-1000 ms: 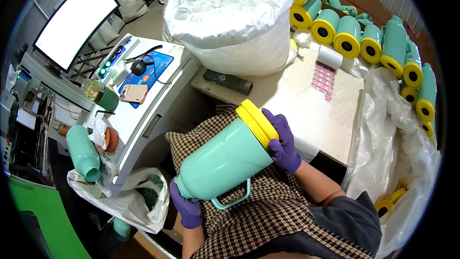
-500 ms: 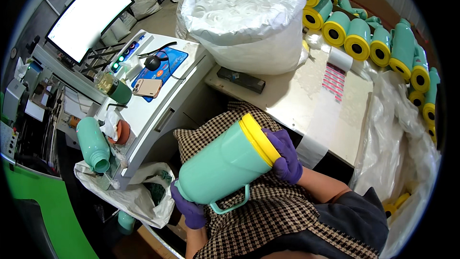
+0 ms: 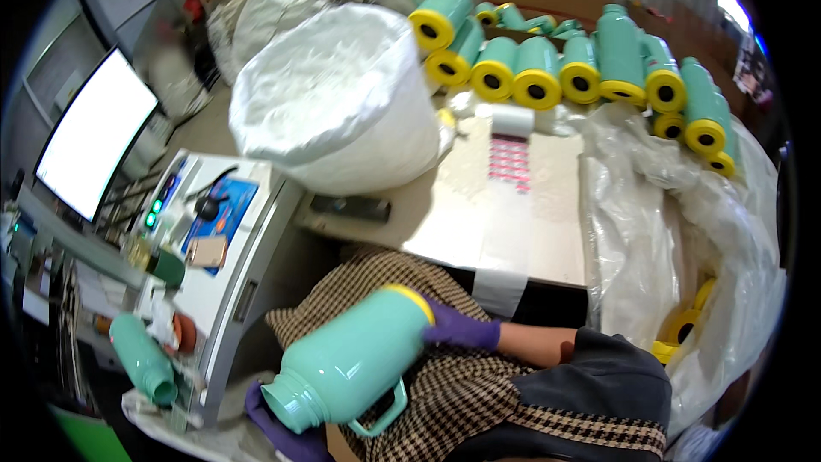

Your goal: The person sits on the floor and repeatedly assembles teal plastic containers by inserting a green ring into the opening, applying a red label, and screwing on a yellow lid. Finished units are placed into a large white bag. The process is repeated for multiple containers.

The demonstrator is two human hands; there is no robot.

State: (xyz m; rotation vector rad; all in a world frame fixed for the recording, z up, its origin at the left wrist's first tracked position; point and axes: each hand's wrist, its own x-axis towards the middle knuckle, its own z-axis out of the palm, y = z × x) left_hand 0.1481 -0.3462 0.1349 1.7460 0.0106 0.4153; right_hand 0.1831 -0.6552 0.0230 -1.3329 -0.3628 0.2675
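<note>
A turquoise vacuum jug (image 3: 355, 359) lies tilted over my lap, its open mouth toward the lower left and its handle underneath. My right hand (image 3: 462, 325), in a purple glove, is closed against the yellow base ring (image 3: 412, 299) at the far end; part of its fingers is hidden behind the jug. My left hand (image 3: 286, 436), also gloved in purple, cups the neck end from below and from the left. Another turquoise jug body (image 3: 141, 359), without a yellow base in sight, leans mouth-down by the desk corner at the left.
A white sack (image 3: 342, 137) of translucent rings stands on the worktable (image 3: 556, 231) beside a roll of pink-printed labels (image 3: 510, 154) and a dark narrow box (image 3: 351, 207). Several yellow-based jugs (image 3: 537, 77) line the back. Clear plastic sheeting (image 3: 633, 214) hangs at right. A phone (image 3: 208, 251) lies on the desk.
My view has swung to the right. The jug has tipped so its open mouth shows, and both hands have shifted lower left in view with it.
</note>
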